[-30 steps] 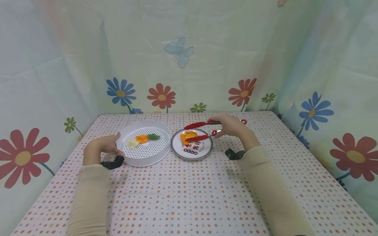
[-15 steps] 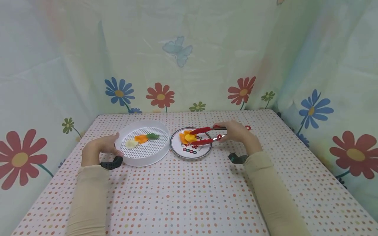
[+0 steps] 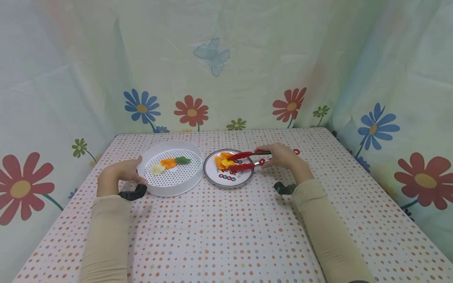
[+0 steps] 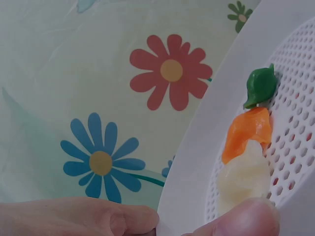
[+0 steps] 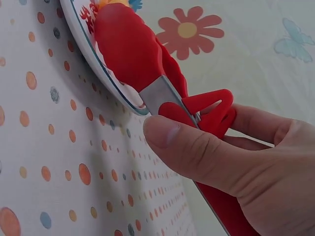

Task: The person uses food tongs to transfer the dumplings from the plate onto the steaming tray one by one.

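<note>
My left hand (image 3: 122, 173) grips the near-left wall of a round white steamer basket (image 3: 177, 190), thumb over the rim and fingers outside. On its perforated floor lie a white dumpling-like piece (image 4: 243, 179), an orange one (image 4: 248, 130) and a green one (image 4: 261, 86), in a row. My right hand (image 3: 281, 157) holds red-and-metal tongs (image 3: 244, 155), thumb on one arm and fingers on the other. The tongs' red tips reach over a white plate (image 3: 215, 177), at either side of a yellow piece (image 3: 227, 162). Orange pieces (image 3: 218, 162) lie against the yellow one.
Plate and basket stand side by side near the back of a table with a dotted cloth (image 3: 198, 236). A flowered curtain (image 3: 244, 78) encloses the back and sides. Dark wrist devices (image 3: 134, 192) sit under both wrists.
The tongs have shifted to the right over the plate, and their tips have drawn closer together about the yellow piece. My left hand stays on the basket's wall.
</note>
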A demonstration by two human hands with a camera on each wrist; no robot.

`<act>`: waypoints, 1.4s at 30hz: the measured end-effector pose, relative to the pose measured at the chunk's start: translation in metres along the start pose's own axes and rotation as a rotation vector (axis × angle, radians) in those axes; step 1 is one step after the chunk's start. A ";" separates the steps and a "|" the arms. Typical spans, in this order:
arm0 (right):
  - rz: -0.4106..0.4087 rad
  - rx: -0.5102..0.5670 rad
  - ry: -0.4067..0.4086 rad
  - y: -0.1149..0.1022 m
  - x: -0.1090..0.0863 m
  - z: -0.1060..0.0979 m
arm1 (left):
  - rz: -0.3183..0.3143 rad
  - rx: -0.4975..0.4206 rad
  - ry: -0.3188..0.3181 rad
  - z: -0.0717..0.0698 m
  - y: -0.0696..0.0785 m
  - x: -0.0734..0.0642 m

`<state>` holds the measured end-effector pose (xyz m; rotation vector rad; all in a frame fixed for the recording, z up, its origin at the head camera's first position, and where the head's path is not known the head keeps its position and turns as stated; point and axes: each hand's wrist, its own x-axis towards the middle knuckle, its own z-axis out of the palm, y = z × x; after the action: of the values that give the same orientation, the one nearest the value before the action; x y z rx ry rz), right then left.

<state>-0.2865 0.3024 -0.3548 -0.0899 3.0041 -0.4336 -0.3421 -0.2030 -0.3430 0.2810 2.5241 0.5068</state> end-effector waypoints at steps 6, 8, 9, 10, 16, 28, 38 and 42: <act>-0.012 0.006 0.000 0.000 -0.001 -0.002 | 0.003 -0.011 -0.004 0.000 0.000 0.000; -0.016 0.010 -0.004 -0.002 -0.001 -0.003 | -0.001 -0.009 -0.004 0.000 0.000 0.000; -0.017 0.015 -0.010 -0.002 -0.001 -0.003 | -0.003 -0.008 -0.005 0.000 0.000 0.000; -0.019 0.018 -0.016 -0.003 -0.001 -0.003 | -0.003 -0.004 -0.005 0.000 0.001 0.000; -0.015 0.029 -0.052 -0.005 0.001 0.002 | -0.010 0.000 -0.001 0.000 0.000 -0.001; -0.069 0.049 -0.068 0.001 0.010 0.010 | -0.002 -0.006 -0.005 0.001 -0.003 0.002; -0.066 0.070 -0.040 0.000 0.009 0.010 | -0.011 -0.012 0.001 0.000 -0.005 0.002; -0.047 0.070 -0.012 -0.001 0.006 0.005 | 0.006 -0.014 0.002 0.000 -0.004 0.004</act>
<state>-0.2921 0.2995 -0.3601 -0.1570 2.9765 -0.5409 -0.3455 -0.2055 -0.3463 0.2828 2.5213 0.5277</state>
